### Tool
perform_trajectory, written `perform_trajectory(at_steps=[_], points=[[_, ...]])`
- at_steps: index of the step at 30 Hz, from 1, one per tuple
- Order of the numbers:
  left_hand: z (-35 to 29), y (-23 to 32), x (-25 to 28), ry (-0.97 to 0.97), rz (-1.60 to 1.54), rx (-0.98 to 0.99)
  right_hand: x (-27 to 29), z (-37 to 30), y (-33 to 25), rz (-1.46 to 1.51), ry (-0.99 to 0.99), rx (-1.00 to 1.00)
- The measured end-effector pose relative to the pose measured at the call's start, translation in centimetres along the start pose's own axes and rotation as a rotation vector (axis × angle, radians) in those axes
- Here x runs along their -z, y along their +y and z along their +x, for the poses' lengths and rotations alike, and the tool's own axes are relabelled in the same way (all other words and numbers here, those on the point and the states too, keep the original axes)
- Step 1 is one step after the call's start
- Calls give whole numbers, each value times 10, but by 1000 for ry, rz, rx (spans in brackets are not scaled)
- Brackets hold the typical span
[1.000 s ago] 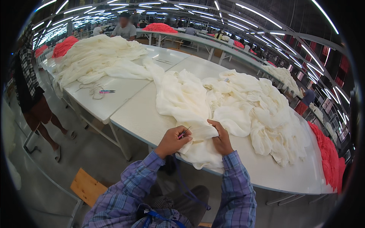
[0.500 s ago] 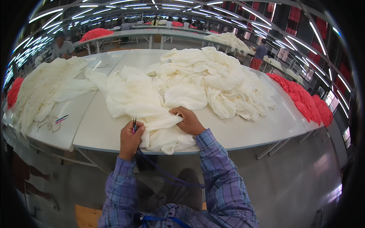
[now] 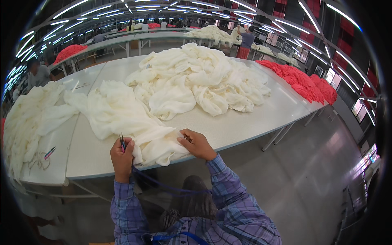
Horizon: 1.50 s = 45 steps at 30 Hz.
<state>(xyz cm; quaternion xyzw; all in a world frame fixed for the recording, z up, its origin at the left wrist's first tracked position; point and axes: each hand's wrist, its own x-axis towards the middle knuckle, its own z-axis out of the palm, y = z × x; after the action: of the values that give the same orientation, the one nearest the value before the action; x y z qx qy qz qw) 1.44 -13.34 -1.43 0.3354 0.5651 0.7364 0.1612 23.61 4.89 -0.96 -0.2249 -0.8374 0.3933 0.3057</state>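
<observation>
My left hand [image 3: 122, 161] is closed around a pair of thread snips [image 3: 122, 141], their dark pointed blades sticking up past my fingers. A cream, thin-fabric garment [image 3: 116, 108] stretches from the table's middle to its front edge, its near end bunched beside my left hand. My right hand [image 3: 199, 145] pinches this garment's right side between thumb and fingers, just over the edge. A blue cord hangs from near my left hand across my lap.
Behind lies a big heap of cream garments [image 3: 208, 77]; another cream pile [image 3: 30, 118] covers the left side. Pink-and-blue snips [image 3: 49, 152] rest near loose threads on the white table [image 3: 92, 159]. Red garments [image 3: 298, 81] lie at right. Other people stand at farther tables.
My view has swung right, so the table and piles sit farther left in the picture. Both hands keep their holds; the cloth between them looks more spread, with my right hand nearer the table edge.
</observation>
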Motion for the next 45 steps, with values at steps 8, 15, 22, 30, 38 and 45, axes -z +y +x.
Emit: perform_trajectory(at_steps=[8,15,22,30,38,45], points=[[-1,2,-6,10,-76,44,5,-7,10,291,69,-101],[0,2,1,5,-100,21,-6,-10,14,261,251,-56],[-4,-1,1,2,-32,-6,-19,-19,0,-28,438,49],[0,0,3,-106,41,-48,-21,-9,1,-89,317,11],[1,-8,3,-119,-1,-107,-43,9,-35,-184,-45,33],[-3,-1,2,277,-402,-121,-107,16,-71,-34,-210,391]])
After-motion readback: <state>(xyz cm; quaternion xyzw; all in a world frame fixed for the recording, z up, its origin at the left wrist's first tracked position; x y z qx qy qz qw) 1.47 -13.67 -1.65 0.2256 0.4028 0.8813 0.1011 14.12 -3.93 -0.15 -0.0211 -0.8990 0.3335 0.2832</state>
